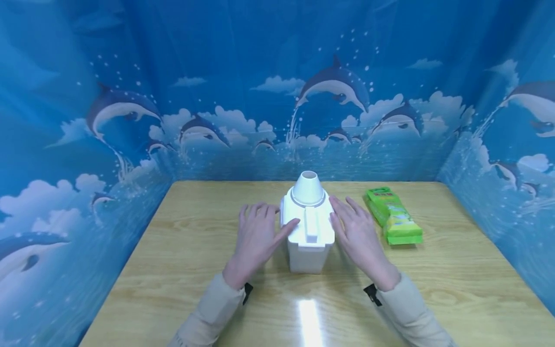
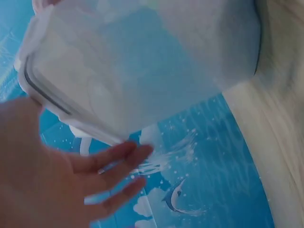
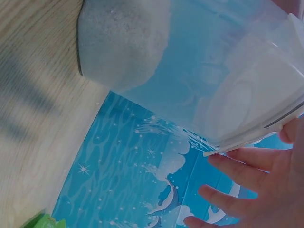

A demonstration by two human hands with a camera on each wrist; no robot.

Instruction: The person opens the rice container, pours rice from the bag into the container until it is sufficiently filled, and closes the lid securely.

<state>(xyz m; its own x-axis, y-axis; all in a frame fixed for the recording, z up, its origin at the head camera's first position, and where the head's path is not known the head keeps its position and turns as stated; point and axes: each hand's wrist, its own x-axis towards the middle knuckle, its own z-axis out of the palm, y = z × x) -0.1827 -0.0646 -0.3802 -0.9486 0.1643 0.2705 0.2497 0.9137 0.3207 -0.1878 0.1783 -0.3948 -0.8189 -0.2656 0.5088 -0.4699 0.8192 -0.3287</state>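
A translucent storage container (image 1: 307, 260) with a white lid (image 1: 297, 236) stands upright on the table. On the lid are a cone-shaped spout (image 1: 308, 190) and a raised handle-like bar (image 1: 311, 224). White grainy contents (image 3: 126, 42) fill its lower part in the right wrist view. My left hand (image 1: 258, 234) is at the lid's left side, thumb reaching over the top and fingers extended by the rim. On the opposite side, my right hand (image 1: 359, 234) touches the lid's edge with fingertips, its fingers spread and fairly straight.
A green packet (image 1: 394, 217) lies on the wooden table (image 1: 195, 270) to the right of my right hand. Blue dolphin-print curtains (image 1: 243, 67) enclose the table at the back and both sides.
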